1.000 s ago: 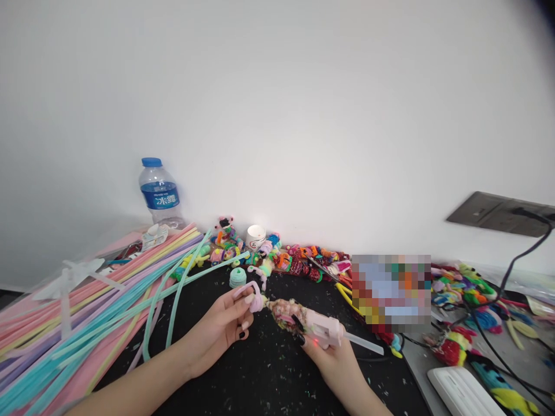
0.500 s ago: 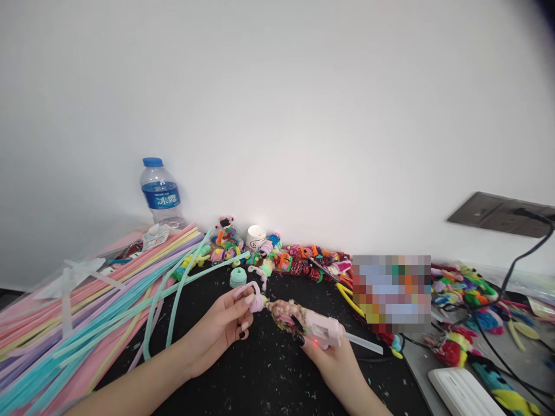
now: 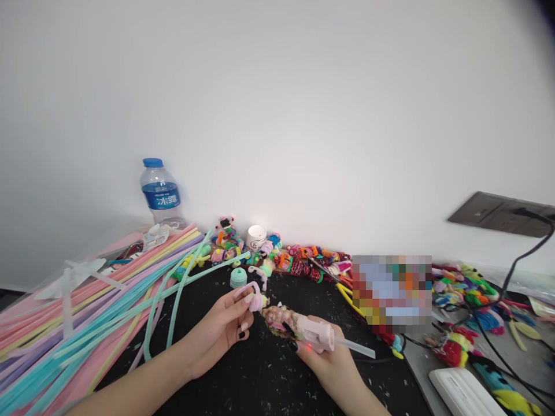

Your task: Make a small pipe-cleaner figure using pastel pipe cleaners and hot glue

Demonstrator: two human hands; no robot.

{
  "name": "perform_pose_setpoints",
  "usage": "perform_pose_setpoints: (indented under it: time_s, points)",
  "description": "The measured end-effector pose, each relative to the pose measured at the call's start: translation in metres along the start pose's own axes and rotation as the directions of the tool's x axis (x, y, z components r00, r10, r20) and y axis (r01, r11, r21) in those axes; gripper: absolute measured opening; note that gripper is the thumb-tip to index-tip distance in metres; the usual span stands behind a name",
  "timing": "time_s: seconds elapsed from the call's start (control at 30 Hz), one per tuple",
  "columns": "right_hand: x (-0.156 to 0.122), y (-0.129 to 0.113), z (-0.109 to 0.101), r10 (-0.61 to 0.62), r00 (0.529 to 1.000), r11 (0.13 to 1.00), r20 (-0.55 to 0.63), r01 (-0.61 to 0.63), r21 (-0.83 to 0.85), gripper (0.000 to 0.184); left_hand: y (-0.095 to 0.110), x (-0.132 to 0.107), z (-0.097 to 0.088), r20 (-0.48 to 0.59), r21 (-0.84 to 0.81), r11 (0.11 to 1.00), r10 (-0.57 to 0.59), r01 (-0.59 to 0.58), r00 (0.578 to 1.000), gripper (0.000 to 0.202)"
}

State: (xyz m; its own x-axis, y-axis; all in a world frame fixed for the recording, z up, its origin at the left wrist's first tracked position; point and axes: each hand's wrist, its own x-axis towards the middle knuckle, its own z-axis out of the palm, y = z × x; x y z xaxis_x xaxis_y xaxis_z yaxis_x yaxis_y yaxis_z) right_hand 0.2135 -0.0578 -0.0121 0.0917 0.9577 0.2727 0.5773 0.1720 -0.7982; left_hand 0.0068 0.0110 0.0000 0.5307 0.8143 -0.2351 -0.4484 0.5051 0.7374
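Observation:
Between thumb and fingers, my left hand (image 3: pixel 225 326) pinches a coiled lilac pipe cleaner (image 3: pixel 256 299) with a loop bending off its top. My right hand (image 3: pixel 323 349) is wrapped round a pale pink hot glue gun (image 3: pixel 315 333), its front crusted with fuzzy, coloured residue and a red light glowing on its side. A clear glue stick (image 3: pixel 356 348) juts from the gun's rear. The gun's nozzle end lies close to the lilac coil; I cannot tell whether they touch. Just beyond my left hand, a mint-green coil (image 3: pixel 238 278) sits on the black mat (image 3: pixel 269 381).
Long pastel pipe cleaners (image 3: pixel 108 306) cover the left side. Behind stand a water bottle (image 3: pixel 160 193) and a paper cup (image 3: pixel 256 236). Small pipe-cleaner figures (image 3: pixel 299 260) line the wall. At right are a white box-shaped device (image 3: pixel 463 393) and a black cable (image 3: pixel 511 277) plugged into a socket.
The glue gun and my right hand have shifted slightly left and down, the nozzle end now lower by the lilac coil. My left hand has hardly moved.

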Motion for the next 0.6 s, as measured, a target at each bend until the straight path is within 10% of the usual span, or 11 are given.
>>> perform_pose_setpoints:
  time_s: [0.37, 0.6]
  points:
    - [0.0036, 0.0003, -0.0019, -0.121, 0.991, 0.992, -0.049, 0.122, 0.022, 0.018, 0.001, -0.0002, -0.0002, -0.018, 0.026, 1.0, 0.009, -0.009, 1.0, 0.03]
    - [0.0094, -0.0026, -0.0095, -0.092, 0.995, 0.992, -0.034, 0.089, -0.087, 0.005, 0.001, -0.0024, 0.0009, 0.079, 0.399, 0.898, 0.168, -0.186, 0.983, 0.017]
